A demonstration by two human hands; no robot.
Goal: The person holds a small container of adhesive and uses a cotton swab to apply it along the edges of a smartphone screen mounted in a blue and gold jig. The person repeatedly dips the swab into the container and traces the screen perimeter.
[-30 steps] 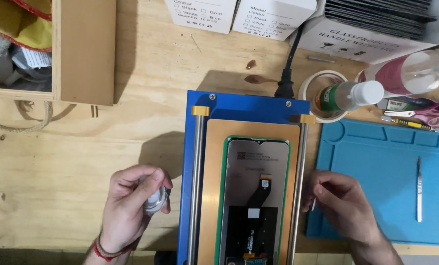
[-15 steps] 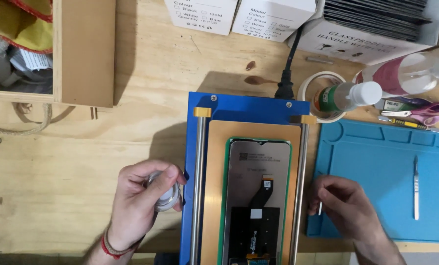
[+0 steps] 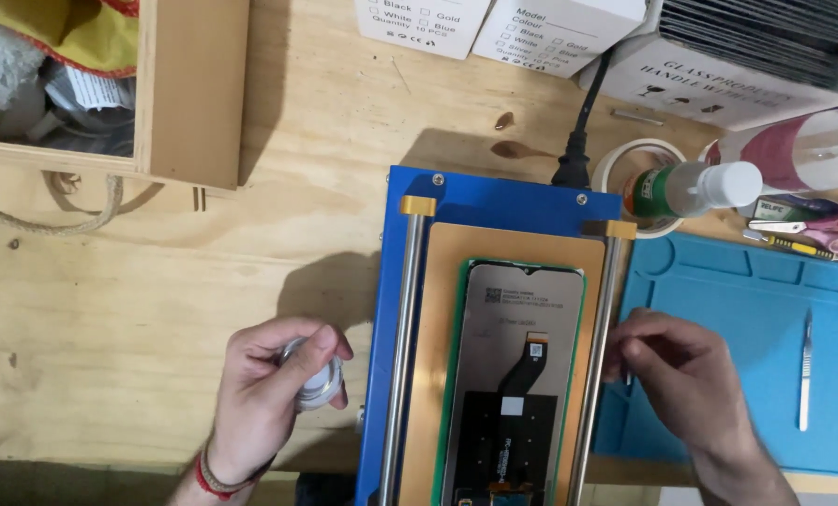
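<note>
- A person's left hand (image 3: 274, 394) grips a small round spool (image 3: 318, 382) of pale, silvery-white material, fingers and thumb curled closed around it, just left of a blue machine (image 3: 494, 201) on a wooden counter (image 3: 157, 309).
- The spool looks flat and disc-shaped, with a shiny rim and a light face; most of it is hidden by the fingers.
- A red band (image 3: 215, 480) circles the left wrist.
- The right hand (image 3: 686, 389) rests at the machine's right edge, fingertips pinched together on something thin and pale; what it is cannot be made out.
- The machine carries an orange-tan pad (image 3: 447, 281) between two metal rails (image 3: 402, 337).
- On the pad lies a phone screen panel (image 3: 517, 375), face down, grey at the top and black lower down, with a green edge and a black ribbon cable.
- A black power cable (image 3: 583, 131) plugs into the machine's far side.
- Right of the machine lies a blue work mat (image 3: 747, 300) with a metal tool (image 3: 805, 370) on it.
- Beyond the mat's far edge stand a tape roll (image 3: 625, 159) and a small bottle with a white cap (image 3: 700, 187).
- Far left of the machine sits a wooden box (image 3: 189, 94).
- White cartons (image 3: 494, 23) line the counter's far edge.
</note>
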